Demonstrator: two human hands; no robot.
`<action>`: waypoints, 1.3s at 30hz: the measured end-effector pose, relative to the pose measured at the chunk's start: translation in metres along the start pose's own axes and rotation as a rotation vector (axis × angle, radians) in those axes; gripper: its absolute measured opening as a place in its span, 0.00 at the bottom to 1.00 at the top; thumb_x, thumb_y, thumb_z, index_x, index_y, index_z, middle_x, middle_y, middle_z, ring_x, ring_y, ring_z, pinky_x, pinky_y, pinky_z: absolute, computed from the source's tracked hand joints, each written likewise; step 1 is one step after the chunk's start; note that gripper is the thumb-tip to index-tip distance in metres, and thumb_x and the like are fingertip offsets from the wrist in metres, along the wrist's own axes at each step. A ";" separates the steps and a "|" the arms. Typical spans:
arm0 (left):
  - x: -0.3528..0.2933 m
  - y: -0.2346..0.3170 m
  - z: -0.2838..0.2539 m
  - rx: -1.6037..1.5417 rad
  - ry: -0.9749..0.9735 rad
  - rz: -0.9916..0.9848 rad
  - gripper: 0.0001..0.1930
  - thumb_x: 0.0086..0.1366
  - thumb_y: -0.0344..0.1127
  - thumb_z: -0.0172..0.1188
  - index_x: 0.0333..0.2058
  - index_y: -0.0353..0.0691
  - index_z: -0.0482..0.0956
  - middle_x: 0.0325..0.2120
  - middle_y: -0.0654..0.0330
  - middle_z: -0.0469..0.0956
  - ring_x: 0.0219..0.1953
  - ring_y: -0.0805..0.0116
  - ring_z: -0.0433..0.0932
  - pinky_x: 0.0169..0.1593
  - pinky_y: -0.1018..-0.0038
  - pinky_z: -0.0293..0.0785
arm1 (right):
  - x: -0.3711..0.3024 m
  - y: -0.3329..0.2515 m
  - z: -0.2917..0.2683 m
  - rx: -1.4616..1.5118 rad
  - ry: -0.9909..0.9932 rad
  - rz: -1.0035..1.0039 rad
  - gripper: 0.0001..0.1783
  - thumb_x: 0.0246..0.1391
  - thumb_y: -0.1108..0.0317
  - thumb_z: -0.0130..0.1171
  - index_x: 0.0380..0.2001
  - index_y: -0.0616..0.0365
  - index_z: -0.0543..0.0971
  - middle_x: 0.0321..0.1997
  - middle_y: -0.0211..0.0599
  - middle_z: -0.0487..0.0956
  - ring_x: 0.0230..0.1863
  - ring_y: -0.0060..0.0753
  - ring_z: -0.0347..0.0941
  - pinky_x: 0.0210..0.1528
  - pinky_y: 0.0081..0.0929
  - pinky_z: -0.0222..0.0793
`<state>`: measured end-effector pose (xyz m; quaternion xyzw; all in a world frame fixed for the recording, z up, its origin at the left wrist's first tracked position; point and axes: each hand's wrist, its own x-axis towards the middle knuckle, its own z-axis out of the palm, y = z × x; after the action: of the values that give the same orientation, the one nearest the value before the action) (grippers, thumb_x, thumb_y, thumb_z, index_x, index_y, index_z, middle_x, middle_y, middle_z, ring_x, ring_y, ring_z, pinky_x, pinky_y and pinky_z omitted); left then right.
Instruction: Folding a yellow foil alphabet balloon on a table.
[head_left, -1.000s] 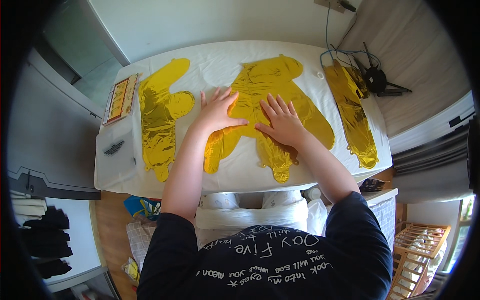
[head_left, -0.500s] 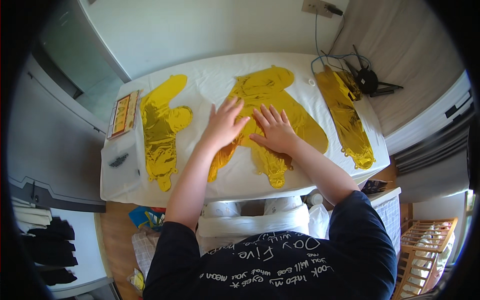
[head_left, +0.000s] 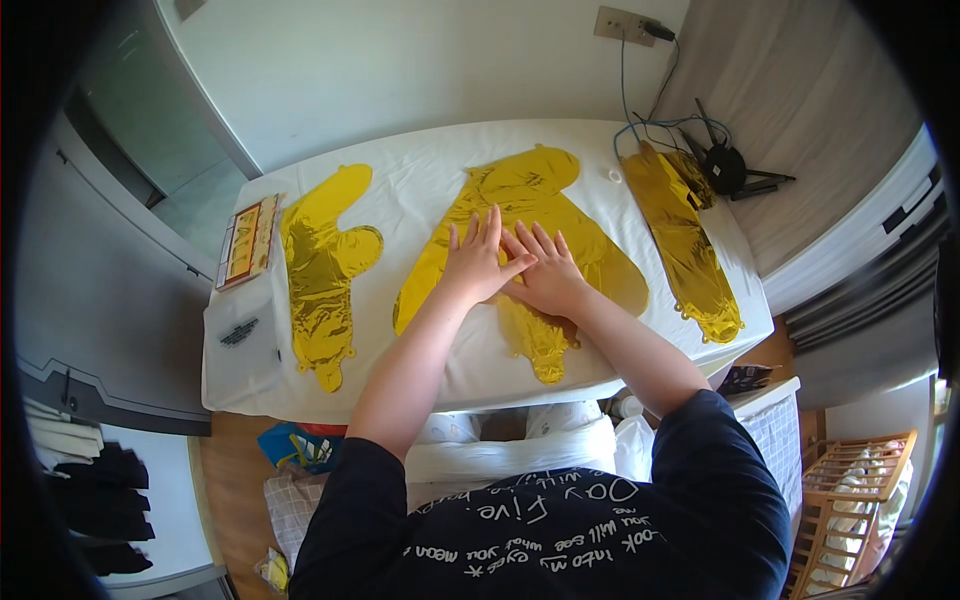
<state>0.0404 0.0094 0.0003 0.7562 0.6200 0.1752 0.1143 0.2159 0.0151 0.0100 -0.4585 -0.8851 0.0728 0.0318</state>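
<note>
A large flat gold foil balloon (head_left: pixel 590 240) lies uninflated in the middle of the white-covered table, wide at the near side with a tabbed lower end. My left hand (head_left: pixel 474 268) rests on it with fingers stretched out. Beside it, my right hand (head_left: pixel 550 280) lies flat too, its fingers spread, the thumbs close together or overlapping. Part of the foil under the palms is hidden. Left of my hands is a second flat gold foil balloon (head_left: pixel 318 245), wrinkled, with a rounded arm. A third, long and narrow gold foil balloon (head_left: pixel 690 250) lies on the right.
The white tablecloth (head_left: pixel 400 150) covers the table. At its left edge are a flat package (head_left: pixel 248 243) and a clear bag (head_left: pixel 240 345). A black router (head_left: pixel 728 168) with antennas and cables stands at the back right, near a small white ring (head_left: pixel 615 175).
My left hand has slid right and slightly down, next to my right hand. The central balloon's left lower part now lies spread wider and flatter. The right hand has shifted slightly down.
</note>
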 end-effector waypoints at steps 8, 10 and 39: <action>0.001 0.004 -0.006 0.129 -0.178 -0.026 0.54 0.68 0.78 0.37 0.75 0.34 0.48 0.77 0.50 0.46 0.80 0.53 0.38 0.78 0.47 0.30 | -0.005 -0.001 -0.001 0.004 0.020 0.003 0.54 0.60 0.27 0.49 0.79 0.44 0.47 0.83 0.44 0.47 0.83 0.51 0.40 0.81 0.56 0.34; 0.001 0.001 -0.003 0.142 -0.165 -0.031 0.53 0.69 0.77 0.36 0.75 0.35 0.50 0.78 0.50 0.46 0.80 0.55 0.38 0.77 0.47 0.28 | -0.005 -0.001 0.003 0.015 0.051 -0.008 0.54 0.61 0.27 0.47 0.80 0.42 0.45 0.83 0.43 0.47 0.83 0.50 0.38 0.81 0.56 0.32; 0.003 0.004 0.003 0.301 -0.140 0.045 0.56 0.69 0.76 0.39 0.76 0.34 0.37 0.78 0.48 0.38 0.80 0.52 0.31 0.78 0.49 0.23 | -0.202 0.260 -0.034 0.090 0.494 0.392 0.18 0.63 0.56 0.58 0.52 0.50 0.83 0.57 0.38 0.81 0.64 0.49 0.69 0.67 0.45 0.64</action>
<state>0.0455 0.0118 -0.0008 0.7887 0.6129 0.0297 0.0386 0.5467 0.0021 0.0049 -0.6223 -0.7413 0.0029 0.2513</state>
